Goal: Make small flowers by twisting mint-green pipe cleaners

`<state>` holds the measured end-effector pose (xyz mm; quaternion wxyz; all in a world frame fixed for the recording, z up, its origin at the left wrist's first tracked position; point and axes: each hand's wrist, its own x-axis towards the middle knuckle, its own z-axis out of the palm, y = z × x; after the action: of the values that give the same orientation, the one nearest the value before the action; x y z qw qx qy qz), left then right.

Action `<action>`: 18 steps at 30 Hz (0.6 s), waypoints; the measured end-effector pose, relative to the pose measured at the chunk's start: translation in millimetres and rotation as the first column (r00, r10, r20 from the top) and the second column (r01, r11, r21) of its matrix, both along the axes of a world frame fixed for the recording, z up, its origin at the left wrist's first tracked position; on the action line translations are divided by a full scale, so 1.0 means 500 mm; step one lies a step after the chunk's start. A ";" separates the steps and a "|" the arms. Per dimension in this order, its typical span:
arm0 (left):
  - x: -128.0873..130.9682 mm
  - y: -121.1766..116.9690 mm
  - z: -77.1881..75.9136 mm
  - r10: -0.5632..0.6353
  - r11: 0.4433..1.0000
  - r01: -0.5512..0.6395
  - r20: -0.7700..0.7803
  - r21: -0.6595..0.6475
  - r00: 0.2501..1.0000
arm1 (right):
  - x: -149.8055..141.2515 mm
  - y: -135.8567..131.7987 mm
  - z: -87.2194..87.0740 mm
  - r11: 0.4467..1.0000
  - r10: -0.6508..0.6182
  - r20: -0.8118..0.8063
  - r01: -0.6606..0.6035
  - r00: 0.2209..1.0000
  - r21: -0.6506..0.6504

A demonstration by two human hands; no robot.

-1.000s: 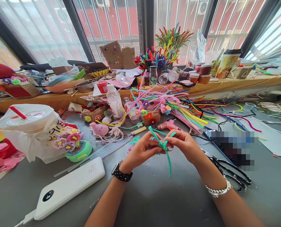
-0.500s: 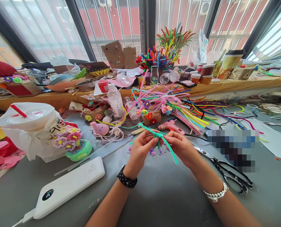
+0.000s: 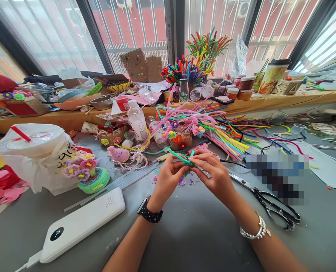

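Note:
My left hand (image 3: 169, 176) pinches a green pipe cleaner (image 3: 177, 154) between thumb and fingers, above the middle of the grey table. On its other side my right hand (image 3: 211, 172) has its fingers closed on the same pipe cleaner, and the fingertips of both hands nearly meet. One end sticks out up and to the left; a short bit pokes up by the right fingertips. The twisted middle is mostly hidden by my fingers. Just behind the hands lies a pink glue gun (image 3: 204, 149), partly covered by my right hand.
Black-handled scissors (image 3: 270, 206) lie right of my right forearm. A white power bank (image 3: 83, 224) and a pipe-cleaner flower pot (image 3: 94, 179) are at left, near a bagged drink cup (image 3: 40, 151). Behind spreads a heap of coloured pipe cleaners (image 3: 227, 139) with bottles (image 3: 136, 121).
The long free end that hung down to the right has been folded up and back toward the middle. My right hand has turned over, its fingers now on top.

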<state>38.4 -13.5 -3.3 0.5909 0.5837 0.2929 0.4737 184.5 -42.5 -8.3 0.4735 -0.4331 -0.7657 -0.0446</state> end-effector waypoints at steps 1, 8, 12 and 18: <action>-0.001 0.000 0.000 0.000 1.000 0.000 -0.010 0.026 1.000 | 0.001 0.001 -0.002 1.000 0.014 -0.009 -0.014 1.000 -0.020; -0.004 -0.006 -0.002 0.109 0.970 -0.056 -0.218 0.238 0.970 | 0.005 0.003 -0.006 0.997 0.037 -0.027 -0.038 0.999 -0.072; -0.005 -0.006 0.000 0.260 0.891 -0.087 -0.345 0.446 0.902 | 0.006 0.007 -0.010 0.998 0.015 0.003 -0.015 1.000 -0.066; -0.010 -0.002 0.006 0.290 0.820 -0.001 -0.415 0.572 0.862 | 0.006 0.009 -0.012 0.992 0.031 0.024 -0.028 0.999 -0.125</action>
<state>33.4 -14.3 -0.4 0.2643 0.8036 0.3266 0.4216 187.4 -38.1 -14.4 0.4364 -0.4496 -0.7793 0.0048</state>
